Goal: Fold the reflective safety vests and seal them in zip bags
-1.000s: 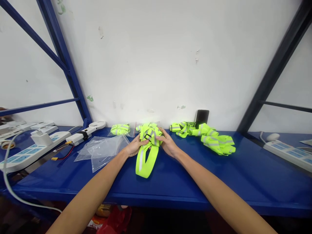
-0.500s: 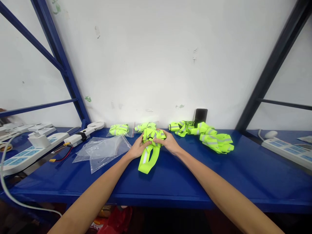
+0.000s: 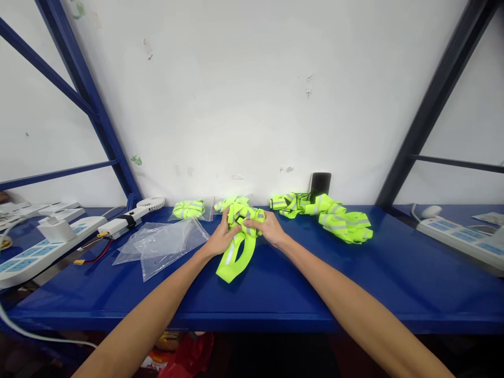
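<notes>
Both my hands work on a bunched fluorescent yellow reflective safety vest [image 3: 244,223] with grey stripes, at the middle of a blue steel shelf [image 3: 315,294]. My left hand [image 3: 222,236] grips its left side, and my right hand [image 3: 265,228] presses on its right side. A loop of the vest hangs toward me below my hands and rests on the shelf. Just behind the vest lies a small zip bag holding more yellow fabric [image 3: 230,203], partly hidden by it.
To the left lie a clear plastic bag [image 3: 163,248] and a bagged yellow vest [image 3: 188,210]. A loose vest heap [image 3: 323,216] lies to the right, before a black upright device [image 3: 320,184]. White power strips [image 3: 43,249] [image 3: 457,239] sit at both shelf ends, beside a white handheld fan [image 3: 128,220].
My hands have drawn closer and folded the vest tighter. Its hanging loop has swung left and twisted. The whole scene has drifted slightly left and up in view.
</notes>
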A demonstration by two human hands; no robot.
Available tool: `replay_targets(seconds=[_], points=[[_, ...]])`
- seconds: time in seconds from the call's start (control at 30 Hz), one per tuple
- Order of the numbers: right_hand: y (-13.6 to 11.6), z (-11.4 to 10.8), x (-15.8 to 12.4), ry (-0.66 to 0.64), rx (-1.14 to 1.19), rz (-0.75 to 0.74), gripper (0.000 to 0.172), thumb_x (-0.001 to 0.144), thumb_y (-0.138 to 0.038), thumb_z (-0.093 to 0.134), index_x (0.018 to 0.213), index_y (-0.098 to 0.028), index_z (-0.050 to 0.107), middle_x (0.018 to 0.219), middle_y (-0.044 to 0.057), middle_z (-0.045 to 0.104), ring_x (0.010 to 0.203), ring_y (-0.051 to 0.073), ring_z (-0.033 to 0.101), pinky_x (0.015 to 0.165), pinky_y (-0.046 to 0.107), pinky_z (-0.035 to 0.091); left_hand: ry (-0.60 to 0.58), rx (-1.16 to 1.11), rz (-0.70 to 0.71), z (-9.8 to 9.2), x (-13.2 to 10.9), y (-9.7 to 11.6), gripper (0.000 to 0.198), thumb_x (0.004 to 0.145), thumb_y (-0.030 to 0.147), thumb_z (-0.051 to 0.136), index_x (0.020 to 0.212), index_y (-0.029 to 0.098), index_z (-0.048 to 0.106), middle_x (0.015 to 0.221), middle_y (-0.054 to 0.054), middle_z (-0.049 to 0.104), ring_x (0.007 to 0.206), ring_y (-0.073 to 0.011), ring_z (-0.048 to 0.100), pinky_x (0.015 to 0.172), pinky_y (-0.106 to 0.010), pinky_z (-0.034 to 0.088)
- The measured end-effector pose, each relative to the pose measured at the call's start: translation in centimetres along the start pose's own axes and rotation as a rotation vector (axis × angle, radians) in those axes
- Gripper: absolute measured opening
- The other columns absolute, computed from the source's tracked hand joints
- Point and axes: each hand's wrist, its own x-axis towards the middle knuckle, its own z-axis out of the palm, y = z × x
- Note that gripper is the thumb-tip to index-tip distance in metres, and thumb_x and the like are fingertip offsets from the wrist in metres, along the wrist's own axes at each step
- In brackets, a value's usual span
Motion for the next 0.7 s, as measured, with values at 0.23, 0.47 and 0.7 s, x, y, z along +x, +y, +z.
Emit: replay_targets(seconds=[0.23, 0.47, 0.7], points=[[-0.1, -0.9, 0.9, 0.135, 0.118, -0.016, 0.038, 0.060, -0.035, 0.082, 0.090, -0.014, 0.071, 0.092, 0.008, 0.074, 0.087, 0.025, 0.068, 0.081, 0.036, 0.053, 0.017, -0.487, -0.157, 0.8, 0.5, 1.5, 0.072, 0.089, 0.045, 0.045, 0.151, 0.028, 0.014, 0.139, -0.007, 0.050, 0.117, -0.0263, 0.056, 0.096, -0.038, 0.044], [0.0, -2.7, 1.1, 0.040, 0.478, 0.395, 0.025, 0.076, -0.025, 0.070, 0.098, -0.013, 0.068, 0.089, 0.008, 0.075, 0.081, 0.021, 0.071, 0.078, 0.032, 0.057, -0.139, -0.476, -0.150, 0.3, -0.2, 0.4, 0.077, 0.080, 0.023, 0.048, 0.151, 0.022, 0.018, 0.078, -0.001, 0.067, 0.053, -0.0120, 0.056, 0.057, -0.026, 0.046], [-0.5, -4.5, 0.6, -0.103, 0.612, 0.617, 0.021, 0.090, -0.022, 0.052, 0.103, -0.010, 0.064, 0.086, 0.011, 0.075, 0.078, 0.021, 0.072, 0.081, 0.034, 0.058, -0.280, -0.288, -0.051, 0.7, -0.7, 1.1, 0.086, 0.078, 0.016, 0.054, 0.151, 0.023, 0.010, 0.085, -0.002, 0.065, 0.066, -0.0117, 0.055, 0.062, -0.024, 0.044]])
